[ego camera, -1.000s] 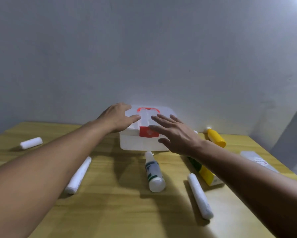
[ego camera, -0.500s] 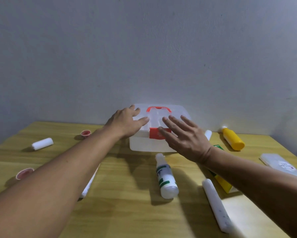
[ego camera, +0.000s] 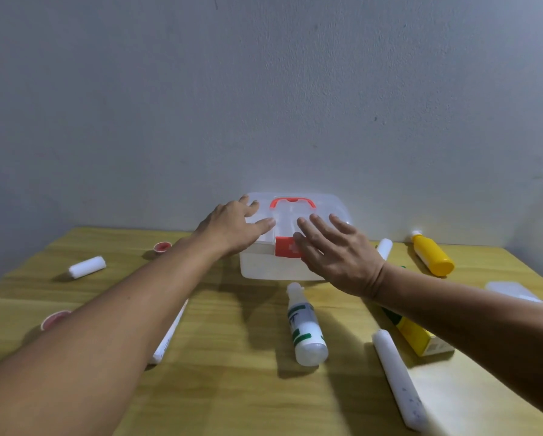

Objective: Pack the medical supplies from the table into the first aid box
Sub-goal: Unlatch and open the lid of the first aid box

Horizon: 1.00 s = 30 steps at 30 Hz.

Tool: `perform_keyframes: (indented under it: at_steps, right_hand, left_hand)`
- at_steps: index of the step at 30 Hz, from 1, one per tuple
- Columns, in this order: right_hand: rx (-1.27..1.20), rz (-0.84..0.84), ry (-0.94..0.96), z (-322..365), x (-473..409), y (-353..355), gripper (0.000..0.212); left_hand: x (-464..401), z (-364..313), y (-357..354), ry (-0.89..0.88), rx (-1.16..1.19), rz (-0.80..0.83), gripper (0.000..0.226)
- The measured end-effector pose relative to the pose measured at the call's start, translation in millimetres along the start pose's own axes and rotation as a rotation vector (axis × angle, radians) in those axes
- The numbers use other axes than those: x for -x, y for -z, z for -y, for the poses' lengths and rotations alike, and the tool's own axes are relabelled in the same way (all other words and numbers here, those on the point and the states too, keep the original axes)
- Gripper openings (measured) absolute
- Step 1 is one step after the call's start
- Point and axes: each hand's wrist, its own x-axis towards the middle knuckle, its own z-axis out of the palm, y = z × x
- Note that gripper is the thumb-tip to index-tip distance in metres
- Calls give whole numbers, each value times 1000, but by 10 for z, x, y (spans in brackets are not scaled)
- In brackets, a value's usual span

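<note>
Grey plaster wall rises behind a yellow wooden bench (ego camera: 232, 388), and the first aid box (ego camera: 264, 269), translucent white with a red handle (ego camera: 292, 201) and a red latch (ego camera: 284, 247), sits shut at the far edge against it. Both arms reach toward the box. The left hand (ego camera: 232, 228) rests flat on the left part of the lid, fingers spread and holding nothing. The right hand (ego camera: 336, 253) hovers with fingers splayed wide just over the latch and the lid's right side; whether it touches the lid cannot be told.

Supplies lie scattered on the bench. A white bottle with green label (ego camera: 304, 328) lies on its side in front of the box. A long white roll (ego camera: 397, 379) lies to its right, beside a yellow carton (ego camera: 421, 339) partly under the right forearm. A yellow bottle (ego camera: 432, 253) lies near the right rear edge. A short white roll (ego camera: 86, 267) lies far left, with two small red caps (ego camera: 162, 246) (ego camera: 54, 319) near it.
</note>
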Motion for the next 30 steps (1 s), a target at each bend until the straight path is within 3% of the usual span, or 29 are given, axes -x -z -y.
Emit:
perform_keyframes:
  at_steps: [3, 7, 11, 15, 18, 22, 25, 28, 30]
  right_hand:
    - [18, 41, 43, -25, -96, 63, 24]
    - [30, 150, 11, 4, -200, 179, 30]
    - [-110, 225, -22, -41, -262, 277, 20]
    - [-251, 218, -126, -113, -376, 500, 17]
    - [-287, 196, -251, -149, -474, 629, 14]
    - [-328, 215, -410, -246, -609, 720, 14]
    - [-367, 171, -521, -412, -728, 729, 20]
    - [-368, 130, -607, -647, -868, 651, 27]
    - [-382, 144, -653, -779, -972, 584, 27]
  left_hand:
    - [0, 11, -7, 4, -9, 4, 69]
    - [13, 6, 3, 6, -3, 0, 68]
    - [34, 41, -5, -14, 1, 40, 69]
    - [101, 131, -110, 84, 452, 0, 81]
    - [134, 142, -170, 134, 772, -58, 106]
    - [171, 104, -238, 101, 1027, -73, 77]
    - [158, 65, -335, 118, 897, -120, 64]
    - [94, -20, -304, 80, 440, -181, 44]
    - [50, -91, -274, 40, 197, -161, 46]
